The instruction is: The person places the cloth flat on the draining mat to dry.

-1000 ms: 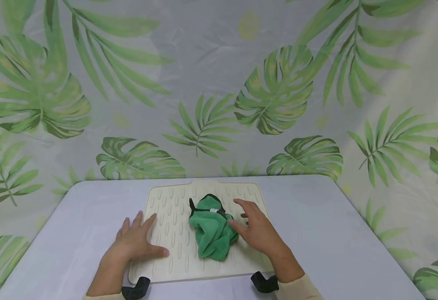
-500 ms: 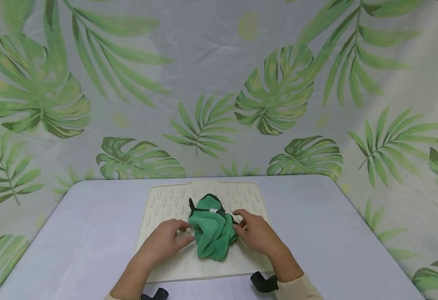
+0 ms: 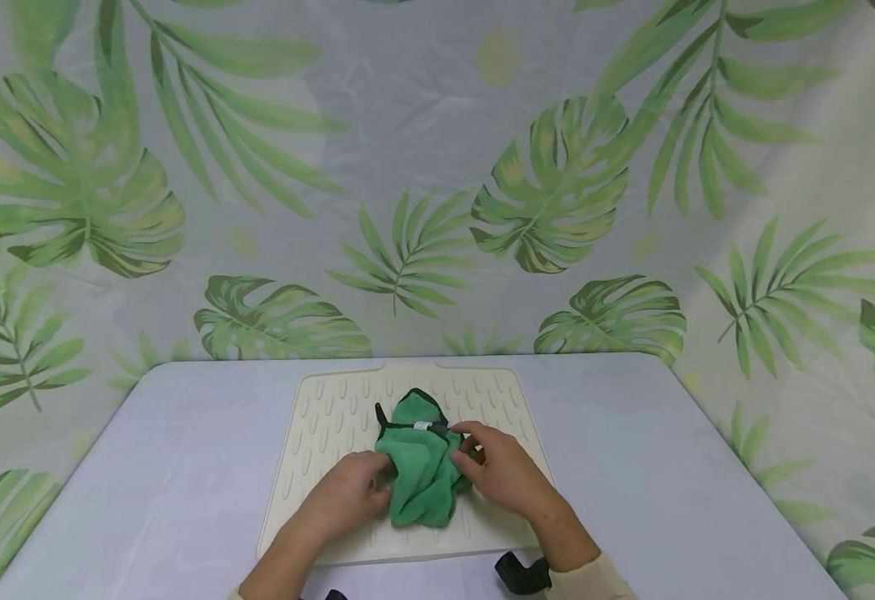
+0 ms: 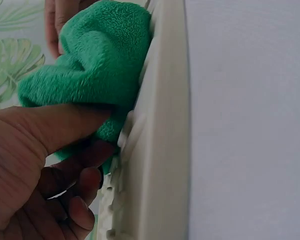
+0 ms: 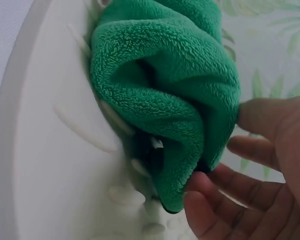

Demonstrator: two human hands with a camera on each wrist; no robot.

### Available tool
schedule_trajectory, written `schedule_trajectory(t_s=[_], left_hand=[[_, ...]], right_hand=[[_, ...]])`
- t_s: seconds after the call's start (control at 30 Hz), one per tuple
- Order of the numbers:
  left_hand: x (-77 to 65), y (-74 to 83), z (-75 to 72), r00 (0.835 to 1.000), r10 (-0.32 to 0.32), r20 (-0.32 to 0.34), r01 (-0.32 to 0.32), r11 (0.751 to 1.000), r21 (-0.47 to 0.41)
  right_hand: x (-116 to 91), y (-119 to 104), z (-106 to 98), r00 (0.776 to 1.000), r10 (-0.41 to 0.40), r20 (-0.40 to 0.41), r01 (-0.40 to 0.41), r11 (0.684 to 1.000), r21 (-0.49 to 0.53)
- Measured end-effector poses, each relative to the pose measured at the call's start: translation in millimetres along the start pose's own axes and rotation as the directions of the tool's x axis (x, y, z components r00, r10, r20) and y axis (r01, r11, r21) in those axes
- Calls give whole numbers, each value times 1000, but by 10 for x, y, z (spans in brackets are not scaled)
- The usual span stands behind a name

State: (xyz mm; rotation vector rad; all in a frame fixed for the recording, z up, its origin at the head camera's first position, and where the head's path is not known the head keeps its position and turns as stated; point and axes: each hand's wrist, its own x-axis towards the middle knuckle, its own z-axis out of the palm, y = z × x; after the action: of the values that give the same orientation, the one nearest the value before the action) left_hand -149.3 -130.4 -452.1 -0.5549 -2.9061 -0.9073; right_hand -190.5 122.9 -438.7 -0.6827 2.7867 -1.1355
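A crumpled green towel (image 3: 422,483) with black edging and a small white label lies bunched on a cream ribbed mat (image 3: 317,433). My left hand (image 3: 351,496) pinches the towel's left edge; in the left wrist view its thumb (image 4: 80,122) lies over the fabric, the index finger under it and the other fingers curled below. On the opposite side, my right hand (image 3: 501,467) has the towel's right edge between thumb and fingers. In the right wrist view, deep folds of towel (image 5: 165,85) bulge beside the right thumb (image 5: 262,117), with the fingertips partly behind the fabric.
The mat lies on a white-covered table (image 3: 617,450), its raised rim near the front edge. A leaf-patterned curtain (image 3: 422,167) hangs behind the table. A black wrist mount (image 3: 522,575) shows below the right wrist.
My left hand has moved right from the mat's left side to the towel and now pinches its edge. The right hand has shifted slightly left and closed in on the towel's right edge.
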Motion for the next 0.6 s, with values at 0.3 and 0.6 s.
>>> schedule_trajectory(t_s=[0.3,0.6], left_hand=[[3,39,61,999,-6,-44,8,998,62],[3,27,59,996,1,-85,0,1000,1]], right_hand=[[-2,14,48,998,-60,-15,60,998,-10],[-7,19,23,997,-53,-56,52,999,-12]])
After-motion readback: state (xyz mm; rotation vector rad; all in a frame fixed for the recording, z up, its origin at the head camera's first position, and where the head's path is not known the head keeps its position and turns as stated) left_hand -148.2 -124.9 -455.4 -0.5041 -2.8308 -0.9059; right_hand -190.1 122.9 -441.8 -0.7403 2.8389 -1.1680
